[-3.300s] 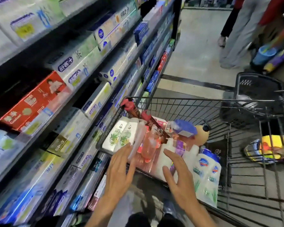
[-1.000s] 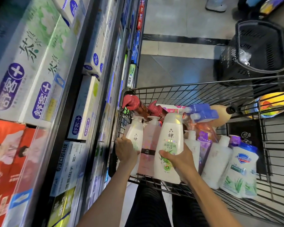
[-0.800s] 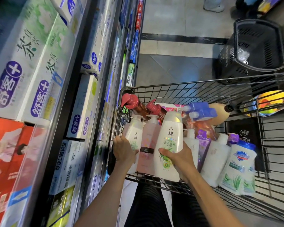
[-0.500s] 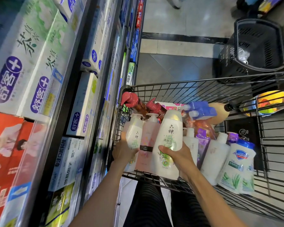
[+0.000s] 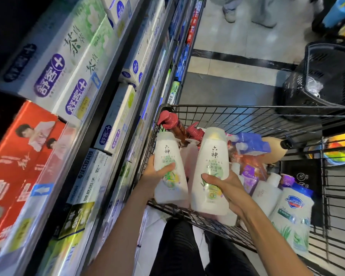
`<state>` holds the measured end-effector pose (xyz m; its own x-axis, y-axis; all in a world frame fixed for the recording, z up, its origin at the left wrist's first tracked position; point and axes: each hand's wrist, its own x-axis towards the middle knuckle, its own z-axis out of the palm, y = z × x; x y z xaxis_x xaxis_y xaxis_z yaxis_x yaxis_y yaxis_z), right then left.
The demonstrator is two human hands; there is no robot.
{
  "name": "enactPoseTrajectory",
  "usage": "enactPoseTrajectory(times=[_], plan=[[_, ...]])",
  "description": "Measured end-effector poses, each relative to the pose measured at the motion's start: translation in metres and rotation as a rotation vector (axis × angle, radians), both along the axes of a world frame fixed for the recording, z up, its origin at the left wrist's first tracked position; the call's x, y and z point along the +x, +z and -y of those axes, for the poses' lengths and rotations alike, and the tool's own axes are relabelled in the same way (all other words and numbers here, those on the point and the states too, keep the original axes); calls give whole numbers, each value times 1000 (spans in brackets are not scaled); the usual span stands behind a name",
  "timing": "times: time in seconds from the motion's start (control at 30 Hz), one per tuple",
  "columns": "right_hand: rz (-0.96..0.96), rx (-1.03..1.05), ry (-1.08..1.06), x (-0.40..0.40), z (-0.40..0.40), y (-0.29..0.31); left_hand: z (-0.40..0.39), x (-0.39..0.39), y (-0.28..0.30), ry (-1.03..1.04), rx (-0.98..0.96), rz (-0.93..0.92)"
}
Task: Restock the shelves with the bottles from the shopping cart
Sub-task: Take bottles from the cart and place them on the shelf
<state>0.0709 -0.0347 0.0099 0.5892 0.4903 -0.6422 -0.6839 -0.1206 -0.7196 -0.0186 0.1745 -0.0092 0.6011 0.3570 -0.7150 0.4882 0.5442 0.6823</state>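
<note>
Here two white bottles are held over the cart (image 5: 247, 114): left hand (image 5: 150, 176) wrapped round the left bottle (image 5: 167, 156), right hand (image 5: 225, 186) round the right bottle (image 5: 211, 156). Both should be lifted clear of the rim, kept upright, then carried to the shelves (image 5: 116, 92).

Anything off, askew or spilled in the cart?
No spill or damage shows. The cart is a jumble: the red pump bottle and blue sprayer lie tilted across others. Left hand and right hand each grip a white bottle, both slightly tilted.
</note>
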Motion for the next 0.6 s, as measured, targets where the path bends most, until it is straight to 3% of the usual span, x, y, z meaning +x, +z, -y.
enactPoseTrajectory(times=[0.17,0.33,0.6], plan=[[92,66,161,7,9,13,25,-19,25,145,-57,12],[153,140,320,5,15,25,57,-60,47,219,76,101],[306,199,574,-31,29,48,132,-133,76,613,222,193]])
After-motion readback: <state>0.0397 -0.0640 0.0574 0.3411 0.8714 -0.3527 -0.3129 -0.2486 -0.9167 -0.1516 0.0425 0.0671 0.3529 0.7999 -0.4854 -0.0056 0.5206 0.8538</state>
